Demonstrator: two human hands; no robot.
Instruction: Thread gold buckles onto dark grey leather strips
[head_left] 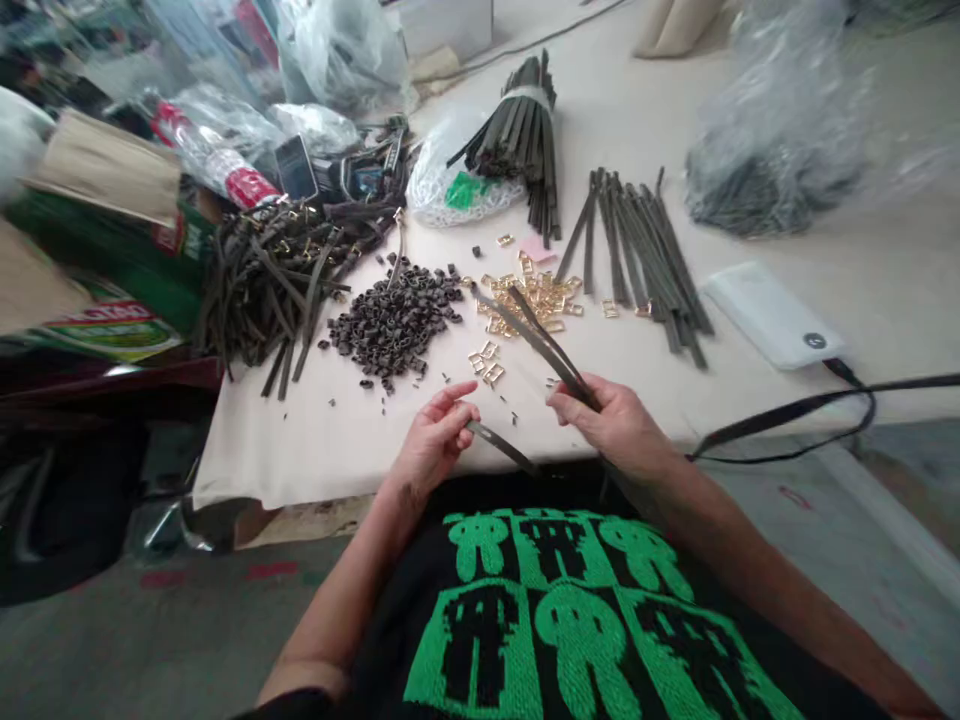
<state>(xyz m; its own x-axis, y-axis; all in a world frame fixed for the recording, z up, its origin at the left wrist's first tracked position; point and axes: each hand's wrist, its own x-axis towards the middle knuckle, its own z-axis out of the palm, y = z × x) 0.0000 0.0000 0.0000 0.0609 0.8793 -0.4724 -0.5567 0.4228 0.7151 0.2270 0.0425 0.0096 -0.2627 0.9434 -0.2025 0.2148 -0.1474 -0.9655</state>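
Observation:
Near the table's front edge my left hand pinches the end of a dark strap, which slopes down to the right toward my shirt. My right hand is closed around a few long dark straps that point up and away to the left. Their far ends reach over a pile of gold-coloured metal buckles. A few buckles lie apart, just beyond my left hand. Left of them is a heap of small dark loops. Tiny metal pieces are scattered between my hands and the piles.
Loose straps and a tied bundle lie farther back. A tangle of straps with buckles covers the left side, beside a green box. At right are a white power bank with a cable and a plastic bag.

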